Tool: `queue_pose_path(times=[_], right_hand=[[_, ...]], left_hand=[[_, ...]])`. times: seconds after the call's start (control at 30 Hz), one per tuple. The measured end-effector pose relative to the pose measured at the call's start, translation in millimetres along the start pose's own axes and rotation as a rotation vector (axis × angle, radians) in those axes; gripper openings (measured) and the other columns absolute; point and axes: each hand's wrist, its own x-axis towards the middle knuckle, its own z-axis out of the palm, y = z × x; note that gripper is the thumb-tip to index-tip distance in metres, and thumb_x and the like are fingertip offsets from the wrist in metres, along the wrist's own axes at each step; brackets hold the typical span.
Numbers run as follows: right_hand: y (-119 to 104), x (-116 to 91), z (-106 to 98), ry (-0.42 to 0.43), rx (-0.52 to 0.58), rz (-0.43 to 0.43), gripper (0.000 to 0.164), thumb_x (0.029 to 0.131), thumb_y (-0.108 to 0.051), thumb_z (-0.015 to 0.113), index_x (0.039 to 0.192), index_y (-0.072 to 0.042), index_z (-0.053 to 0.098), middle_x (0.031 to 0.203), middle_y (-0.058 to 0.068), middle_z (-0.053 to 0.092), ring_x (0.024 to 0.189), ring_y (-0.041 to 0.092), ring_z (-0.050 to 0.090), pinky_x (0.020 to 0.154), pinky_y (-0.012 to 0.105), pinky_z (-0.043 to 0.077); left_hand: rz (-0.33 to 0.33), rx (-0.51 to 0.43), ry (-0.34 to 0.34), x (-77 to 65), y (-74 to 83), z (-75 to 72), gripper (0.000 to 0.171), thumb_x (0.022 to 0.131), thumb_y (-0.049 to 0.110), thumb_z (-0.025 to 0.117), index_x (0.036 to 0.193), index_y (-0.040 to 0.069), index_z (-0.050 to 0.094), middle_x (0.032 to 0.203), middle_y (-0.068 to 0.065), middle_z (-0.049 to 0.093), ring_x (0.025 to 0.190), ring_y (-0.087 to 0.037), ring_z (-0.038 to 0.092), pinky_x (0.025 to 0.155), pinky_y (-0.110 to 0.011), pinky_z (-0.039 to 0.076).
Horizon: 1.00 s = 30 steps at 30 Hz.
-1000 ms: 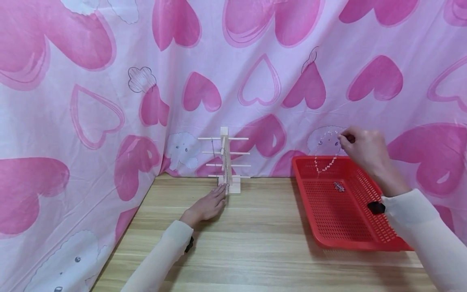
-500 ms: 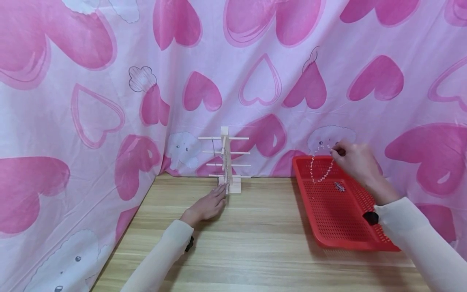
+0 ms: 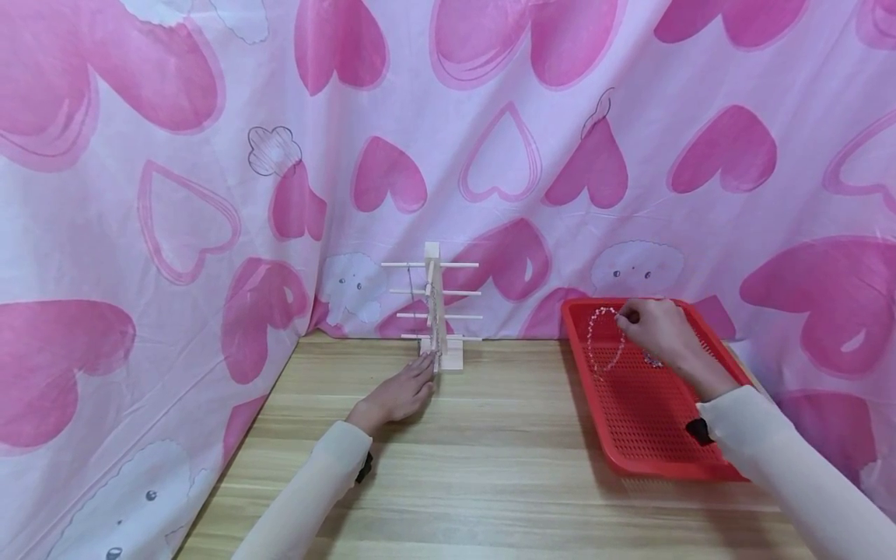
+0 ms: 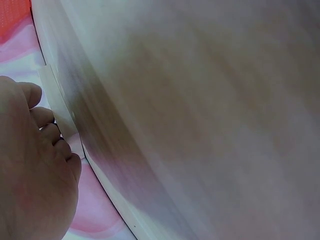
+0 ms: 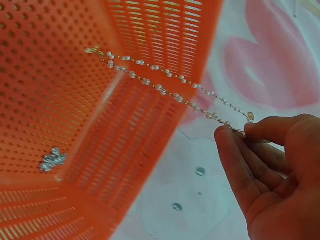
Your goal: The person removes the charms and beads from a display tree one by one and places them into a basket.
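Note:
My right hand [image 3: 658, 330] pinches a pearl necklace [image 5: 161, 89] between thumb and index finger, and its loop hangs over the back left of the red basket [image 3: 598, 424]. White pearls and tiny gold beads run along it, with a gold piece at its low end in the right wrist view. My left hand [image 3: 395, 395] lies with fingers extended at the base of a wooden jewelry stand [image 3: 432, 250]. In the left wrist view, the left fingers [image 4: 42, 117] touch the pale wooden base [image 4: 55, 92]. A thin dark chain [image 3: 411, 292] and a lighter chain [image 3: 435, 311] hang on the stand.
In the basket lies a bunched silver chain [image 5: 53, 160], partly behind my right hand in the head view. Wood-grain table [image 3: 490, 467] stretches between stand and basket. A pink heart-print cloth [image 3: 504, 70] hangs behind and along the left side.
My right hand has come down and left with the necklace, from above the basket's back rim to lower over the basket. The left hand has stayed at the stand's base.

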Motion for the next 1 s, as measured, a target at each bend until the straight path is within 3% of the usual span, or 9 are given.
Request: queue_pose_path(times=[0.27, 0.47, 0.77, 1.0], right_hand=[[12, 2, 15, -0.125, 0.023, 0.090, 0.026, 0.103, -0.014, 0.067, 0.121, 0.004, 0.071, 0.110, 0.026, 0.072, 0.082, 0.029, 0.067, 0.061, 0.029, 0.059], [30, 7, 20, -0.131, -0.010, 0.104, 0.027, 0.104, -0.015, 0.065, 0.121, 0.005, 0.070, 0.103, 0.023, 0.071, 0.078, 0.028, 0.066, 0.057, 0.028, 0.056], [62, 7, 16, -0.177, 0.022, 0.189, 0.030, 0.104, -0.017, 0.065, 0.124, 0.005, 0.067, 0.104, 0.026, 0.073, 0.077, 0.030, 0.071, 0.062, 0.039, 0.066], [87, 9, 12, -0.186, 0.003, 0.240, 0.030, 0.101, -0.015, 0.066, 0.118, 0.010, 0.066, 0.102, 0.030, 0.071, 0.074, 0.030, 0.069, 0.058, 0.035, 0.063]], left_hand=[[-0.006, -0.002, -0.005, 0.3, -0.6, 2.1, 0.061, 0.116, 0.031, 0.030, 0.168, -0.001, 0.023, 0.180, -0.014, 0.013, 0.167, -0.035, 0.015, 0.137, -0.048, 0.021], [0.005, -0.016, 0.007, 0.7, -0.3, 2.5, 0.061, 0.115, 0.028, 0.032, 0.166, -0.005, 0.025, 0.179, -0.017, 0.016, 0.166, -0.038, 0.017, 0.136, -0.051, 0.022], [-0.008, 0.002, -0.012, -1.2, 2.3, 1.5, 0.061, 0.116, 0.031, 0.030, 0.167, -0.002, 0.023, 0.179, -0.014, 0.013, 0.166, -0.036, 0.017, 0.137, -0.048, 0.022], [-0.007, -0.001, -0.015, -0.4, 3.2, -0.4, 0.062, 0.116, 0.032, 0.030, 0.168, -0.001, 0.021, 0.179, -0.013, 0.012, 0.167, -0.035, 0.015, 0.137, -0.048, 0.022]])
